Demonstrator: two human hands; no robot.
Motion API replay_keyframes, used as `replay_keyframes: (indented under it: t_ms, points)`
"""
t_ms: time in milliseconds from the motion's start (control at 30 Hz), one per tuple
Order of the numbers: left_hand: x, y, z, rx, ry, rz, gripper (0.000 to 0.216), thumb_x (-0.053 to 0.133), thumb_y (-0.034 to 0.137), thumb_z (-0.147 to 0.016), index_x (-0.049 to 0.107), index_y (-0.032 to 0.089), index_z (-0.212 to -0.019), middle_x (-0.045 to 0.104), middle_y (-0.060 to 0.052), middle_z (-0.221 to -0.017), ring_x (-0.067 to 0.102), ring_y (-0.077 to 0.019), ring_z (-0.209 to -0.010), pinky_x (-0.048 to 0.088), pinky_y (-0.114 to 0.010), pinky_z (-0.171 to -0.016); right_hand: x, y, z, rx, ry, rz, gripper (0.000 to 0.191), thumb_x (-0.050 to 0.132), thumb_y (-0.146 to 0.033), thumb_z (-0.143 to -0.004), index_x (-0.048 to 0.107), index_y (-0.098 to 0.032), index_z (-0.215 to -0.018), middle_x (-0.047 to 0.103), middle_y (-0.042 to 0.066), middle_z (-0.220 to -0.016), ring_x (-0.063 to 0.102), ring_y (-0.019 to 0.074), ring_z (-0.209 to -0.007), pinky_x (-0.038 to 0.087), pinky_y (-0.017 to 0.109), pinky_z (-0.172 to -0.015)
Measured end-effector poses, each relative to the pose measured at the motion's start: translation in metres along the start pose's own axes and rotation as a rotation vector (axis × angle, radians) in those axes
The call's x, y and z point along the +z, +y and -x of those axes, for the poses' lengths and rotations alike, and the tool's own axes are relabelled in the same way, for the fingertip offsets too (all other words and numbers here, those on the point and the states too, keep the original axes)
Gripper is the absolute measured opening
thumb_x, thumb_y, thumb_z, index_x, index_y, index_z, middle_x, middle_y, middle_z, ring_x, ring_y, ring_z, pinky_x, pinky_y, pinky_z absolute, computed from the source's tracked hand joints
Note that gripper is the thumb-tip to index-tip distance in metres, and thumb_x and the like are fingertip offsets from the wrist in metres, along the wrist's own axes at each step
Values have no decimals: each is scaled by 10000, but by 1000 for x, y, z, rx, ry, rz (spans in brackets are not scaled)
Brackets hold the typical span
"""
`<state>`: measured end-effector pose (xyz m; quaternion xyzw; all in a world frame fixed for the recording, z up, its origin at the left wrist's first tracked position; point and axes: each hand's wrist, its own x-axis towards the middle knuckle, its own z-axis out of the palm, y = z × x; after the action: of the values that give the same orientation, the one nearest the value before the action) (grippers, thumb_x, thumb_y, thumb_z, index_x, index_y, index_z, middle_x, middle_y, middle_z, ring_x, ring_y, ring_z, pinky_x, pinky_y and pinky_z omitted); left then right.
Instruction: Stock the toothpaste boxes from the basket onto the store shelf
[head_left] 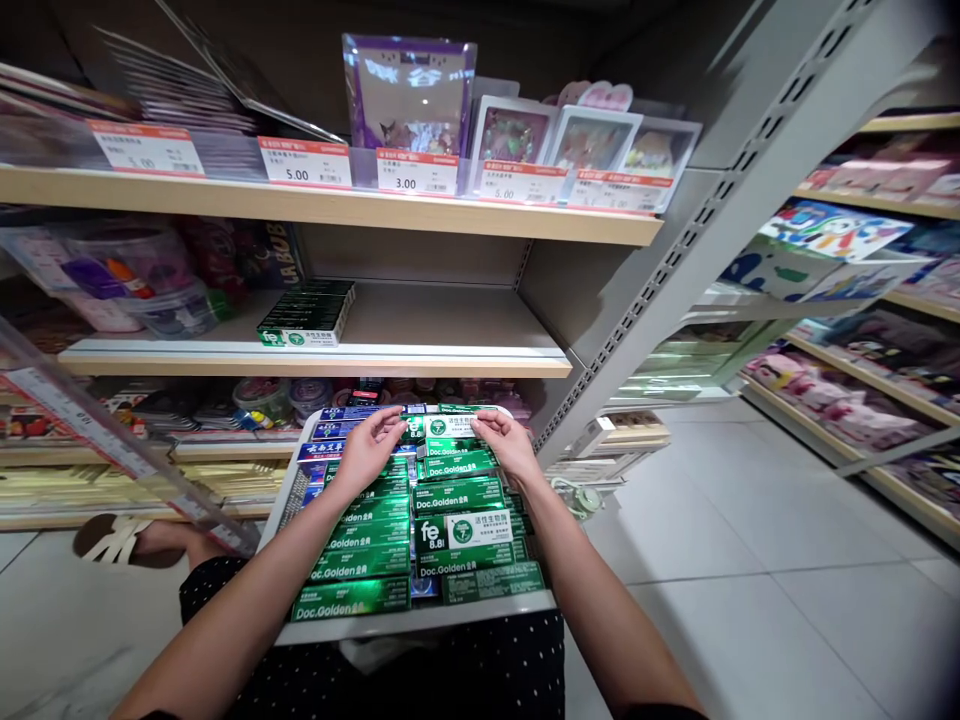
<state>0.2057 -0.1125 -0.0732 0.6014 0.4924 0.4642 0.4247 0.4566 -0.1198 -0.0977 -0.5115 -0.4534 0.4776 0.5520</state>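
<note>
My left hand (371, 452) and my right hand (510, 446) reach over a light-coloured basket (420, 622) resting on the lap. Between them, at the far side of the basket, is a green-and-white toothpaste box (450, 427) marked "fe 8.8". Left fingertips pinch its left end, and right fingertips close on its right end. Rows of green Doc.Golden toothpaste boxes (367, 540) fill the basket's front. Blue boxes (322, 452) lie at its far left. On the shelf ahead, a row of matching green boxes (306, 312) stands packed together.
The middle shelf (435, 320) also carries clear plastic tubs (150, 270) at the left. Above it, a shelf with price labels (304, 165) holds framed items. A grey slotted upright (675, 240) rises at the right, before a tiled aisle (720, 520). A sandalled foot (124, 540) shows at left.
</note>
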Motion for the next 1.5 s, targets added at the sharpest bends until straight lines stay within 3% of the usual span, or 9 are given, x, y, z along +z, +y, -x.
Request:
replay_keyframes:
  t_ms: [300,600,900,1067,1267,1500]
  points:
    - [-1,6,0,-54,26,-5,422,667,507,-749,600,176,-1002,710,-63,-911,688,-200,-855,553,-310,-767,0,-3,2,-34,-51,40,405,771,-456,-683,640,-202,-969,702,60,-982,675,200,-928,534,334,-874]
    - [-1,2,-2,-28,7,101,441,712,457,-713,618,157,-1021,707,-103,-1035,683,-222,-952,546,-360,-870,4,-7,10,-126,-15,67,459,767,-400,-696,610,-206,-1081,674,70,-1037,658,175,-893,534,336,-859]
    - [-6,-2,-9,37,32,170,408,740,390,-684,593,162,-989,683,-120,-1062,687,-208,-953,536,-372,-900,9,-26,14,-181,-53,218,411,762,-363,-689,627,-189,-1037,681,50,-917,651,180,-825,544,330,-788]
    - [-38,13,-14,114,60,116,363,737,395,-702,604,170,-953,686,-91,-1005,685,-207,-930,545,-370,-862,36,-52,3,-201,-69,198,424,779,-347,-647,645,-179,-1013,686,65,-956,646,175,-837,539,331,-807]
    - [-99,29,-28,154,168,40,405,766,428,-656,622,155,-918,701,-75,-916,684,-226,-872,541,-389,-839,94,-85,-28,-250,-199,282,375,767,-254,-645,622,-156,-976,661,30,-844,630,149,-771,529,303,-767]
    - [-147,32,-52,177,298,62,428,776,415,-618,628,149,-919,704,-90,-949,681,-230,-894,515,-402,-890,154,-101,-58,-284,-242,429,358,774,-223,-649,641,-151,-973,641,1,-750,618,143,-707,523,278,-690]
